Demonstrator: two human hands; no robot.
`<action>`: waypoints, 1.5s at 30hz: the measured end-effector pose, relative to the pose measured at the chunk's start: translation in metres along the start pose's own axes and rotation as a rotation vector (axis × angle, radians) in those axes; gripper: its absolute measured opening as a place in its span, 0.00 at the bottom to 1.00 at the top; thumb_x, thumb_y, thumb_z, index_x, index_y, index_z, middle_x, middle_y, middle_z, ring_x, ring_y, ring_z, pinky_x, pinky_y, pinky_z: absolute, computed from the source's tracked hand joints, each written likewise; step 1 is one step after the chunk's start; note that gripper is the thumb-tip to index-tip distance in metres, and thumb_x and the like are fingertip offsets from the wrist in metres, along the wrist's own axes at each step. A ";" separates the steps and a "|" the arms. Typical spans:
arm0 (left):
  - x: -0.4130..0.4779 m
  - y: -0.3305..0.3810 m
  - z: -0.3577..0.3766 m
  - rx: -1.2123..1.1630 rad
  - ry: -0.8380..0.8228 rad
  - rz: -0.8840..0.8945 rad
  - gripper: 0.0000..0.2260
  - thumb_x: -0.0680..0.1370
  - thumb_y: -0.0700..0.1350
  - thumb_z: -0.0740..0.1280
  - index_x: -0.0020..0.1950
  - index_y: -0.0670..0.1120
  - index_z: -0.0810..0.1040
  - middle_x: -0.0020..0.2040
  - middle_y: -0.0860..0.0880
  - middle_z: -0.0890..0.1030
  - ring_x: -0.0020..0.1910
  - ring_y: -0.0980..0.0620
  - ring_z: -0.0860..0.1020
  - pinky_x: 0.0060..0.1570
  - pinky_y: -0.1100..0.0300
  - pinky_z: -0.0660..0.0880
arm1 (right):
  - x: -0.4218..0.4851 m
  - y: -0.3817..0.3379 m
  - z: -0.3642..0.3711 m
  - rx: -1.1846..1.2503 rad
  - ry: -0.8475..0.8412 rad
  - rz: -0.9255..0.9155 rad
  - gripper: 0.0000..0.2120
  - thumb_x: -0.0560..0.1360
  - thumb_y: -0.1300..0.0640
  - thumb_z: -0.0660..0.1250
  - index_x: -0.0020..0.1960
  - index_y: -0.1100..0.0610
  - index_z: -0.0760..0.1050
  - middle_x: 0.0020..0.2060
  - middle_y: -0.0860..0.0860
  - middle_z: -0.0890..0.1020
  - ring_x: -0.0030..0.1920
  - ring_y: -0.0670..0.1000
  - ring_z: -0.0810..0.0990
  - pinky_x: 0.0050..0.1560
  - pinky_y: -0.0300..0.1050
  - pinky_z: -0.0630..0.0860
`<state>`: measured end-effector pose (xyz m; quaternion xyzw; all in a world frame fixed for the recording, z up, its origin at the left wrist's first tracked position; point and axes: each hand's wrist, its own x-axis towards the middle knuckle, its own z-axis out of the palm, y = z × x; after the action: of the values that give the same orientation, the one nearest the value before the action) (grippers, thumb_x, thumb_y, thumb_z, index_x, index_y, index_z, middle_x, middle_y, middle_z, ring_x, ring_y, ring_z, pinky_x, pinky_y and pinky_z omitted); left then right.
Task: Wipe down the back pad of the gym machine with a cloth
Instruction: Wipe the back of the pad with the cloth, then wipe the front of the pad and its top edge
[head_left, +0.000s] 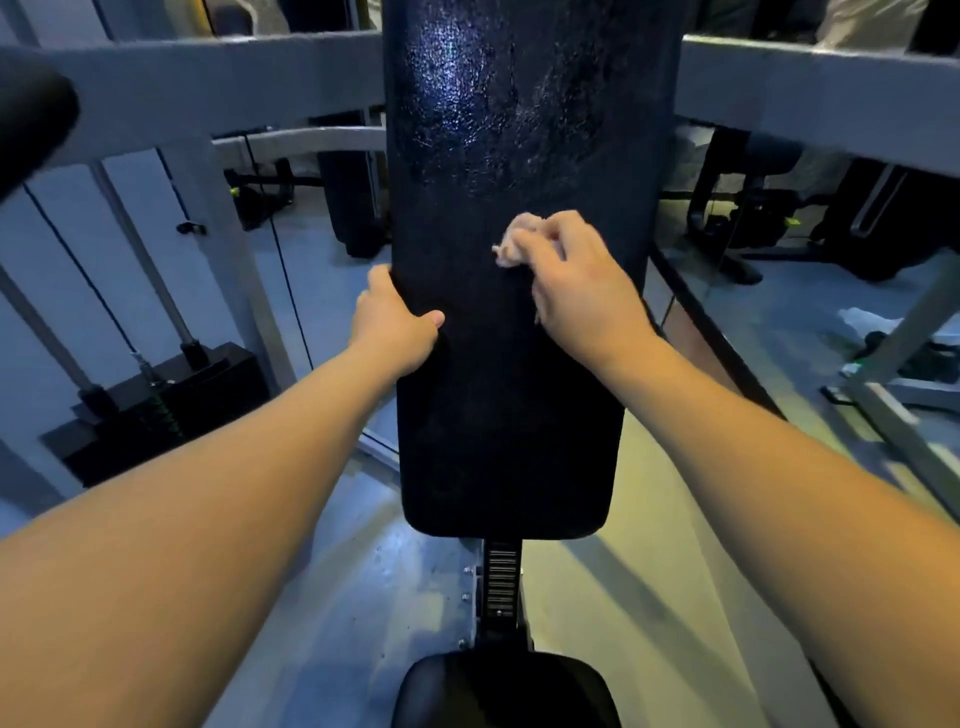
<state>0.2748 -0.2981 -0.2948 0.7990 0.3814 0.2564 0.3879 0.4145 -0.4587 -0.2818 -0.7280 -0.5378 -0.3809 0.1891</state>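
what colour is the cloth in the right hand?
Pale pink, bunched under the right hand: the cloth shows best in the head view, against the black back pad.

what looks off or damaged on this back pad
The back pad has a glossy, streaky patch near its top, while the rest is matte. It looks like wet film or smears rather than a tear, though I can't be sure. The cloth in the right hand sits below it; the left hand grips the pad's left edge.

Two bare forearms (234, 493), bare wrists; L hand (395, 325), R hand (584, 293), fingers (566, 231) bare too
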 end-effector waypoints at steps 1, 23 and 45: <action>-0.001 0.003 -0.001 -0.025 -0.008 -0.021 0.29 0.79 0.47 0.71 0.75 0.48 0.60 0.68 0.44 0.72 0.63 0.43 0.75 0.63 0.47 0.74 | 0.006 0.014 -0.006 -0.005 0.058 0.105 0.11 0.81 0.55 0.56 0.57 0.54 0.75 0.53 0.54 0.74 0.50 0.55 0.75 0.46 0.57 0.78; -0.141 0.139 -0.120 -0.421 -0.558 -0.200 0.24 0.71 0.50 0.75 0.67 0.59 0.75 0.60 0.53 0.81 0.60 0.54 0.80 0.62 0.54 0.76 | 0.054 -0.072 -0.201 0.932 -0.588 1.088 0.09 0.79 0.53 0.73 0.58 0.54 0.82 0.49 0.50 0.85 0.50 0.49 0.83 0.49 0.42 0.78; -0.142 0.253 -0.187 -0.363 -0.473 -0.273 0.16 0.79 0.41 0.69 0.65 0.48 0.70 0.51 0.49 0.77 0.48 0.54 0.77 0.44 0.65 0.73 | 0.150 -0.010 -0.283 1.033 -0.802 0.958 0.06 0.83 0.53 0.63 0.59 0.46 0.71 0.40 0.53 0.79 0.42 0.55 0.79 0.48 0.54 0.81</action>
<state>0.1647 -0.4362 0.0015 0.6959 0.3324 0.0732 0.6324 0.3252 -0.5528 0.0108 -0.7812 -0.3026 0.3280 0.4366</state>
